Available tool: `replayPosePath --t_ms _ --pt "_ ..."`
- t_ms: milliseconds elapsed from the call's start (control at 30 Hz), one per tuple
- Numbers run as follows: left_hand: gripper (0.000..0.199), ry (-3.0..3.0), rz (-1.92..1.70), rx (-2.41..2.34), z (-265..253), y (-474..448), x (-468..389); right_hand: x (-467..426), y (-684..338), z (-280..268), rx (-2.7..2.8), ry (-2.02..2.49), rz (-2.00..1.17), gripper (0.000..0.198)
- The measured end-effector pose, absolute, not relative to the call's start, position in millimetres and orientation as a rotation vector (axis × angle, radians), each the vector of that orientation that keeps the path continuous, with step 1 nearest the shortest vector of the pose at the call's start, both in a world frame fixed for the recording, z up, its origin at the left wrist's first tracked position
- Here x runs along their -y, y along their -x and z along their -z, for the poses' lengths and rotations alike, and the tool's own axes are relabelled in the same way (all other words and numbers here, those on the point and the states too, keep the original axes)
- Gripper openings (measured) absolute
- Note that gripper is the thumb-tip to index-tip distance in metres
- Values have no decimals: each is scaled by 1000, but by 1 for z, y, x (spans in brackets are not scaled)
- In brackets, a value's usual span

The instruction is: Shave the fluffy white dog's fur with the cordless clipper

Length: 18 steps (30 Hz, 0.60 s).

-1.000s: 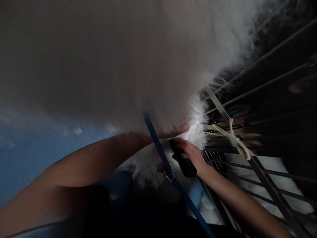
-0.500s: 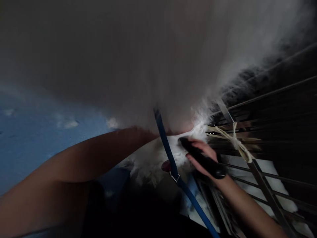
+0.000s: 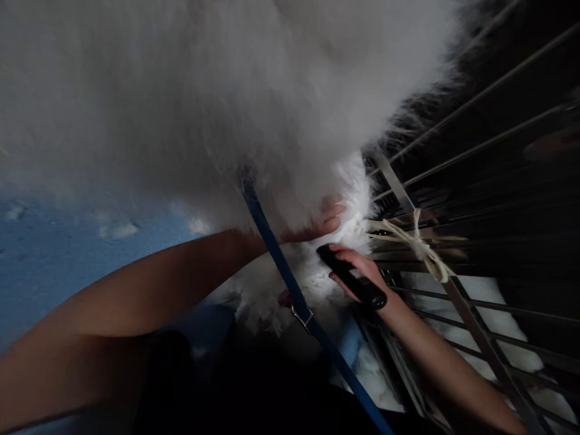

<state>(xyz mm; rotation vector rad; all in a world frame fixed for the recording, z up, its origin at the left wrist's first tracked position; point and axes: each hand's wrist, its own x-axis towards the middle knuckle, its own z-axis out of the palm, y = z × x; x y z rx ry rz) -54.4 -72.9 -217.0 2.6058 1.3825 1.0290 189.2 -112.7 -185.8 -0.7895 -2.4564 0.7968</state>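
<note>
On fur (image 3: 357,220), left hand (image 3: 330,223) outstretched; right hand (image 3: 370,270) clasps tool (image 3: 348,277).

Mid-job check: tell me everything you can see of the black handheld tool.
The black handheld tool is a long, slim bar, smooth and faintly glossy, perhaps plastic, with a small paler patch near its middle. Its lower right end is rounded. It lies slantwise in the right grip, with fingers along its upper side and the thumb below. Its upper left end points toward the white fur; whether it touches cannot be told, nor can its working edge or any switch be made out.
</note>
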Motion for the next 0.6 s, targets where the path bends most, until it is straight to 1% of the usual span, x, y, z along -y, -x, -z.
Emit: replayPosePath --t_ms 67,133,233,433,600 --pt "26 -2736 -1055 -1192 209 58 72 114 -189 185 2522 786 -877 33" --pt "27 -2785 -1073 -1130 205 61 71 116 -190 184 2500 833 -892 36" --pt "30 -2792 -1024 -1189 202 60 71 116 -189 183 2391 864 -840 42" --pt "32 -2712 -793 -1273 190 55 77 112 -188 176 2502 825 -967 35" --pt "32 -2679 -737 -1352 186 53 79 114 -187 176 2404 842 -914 36"
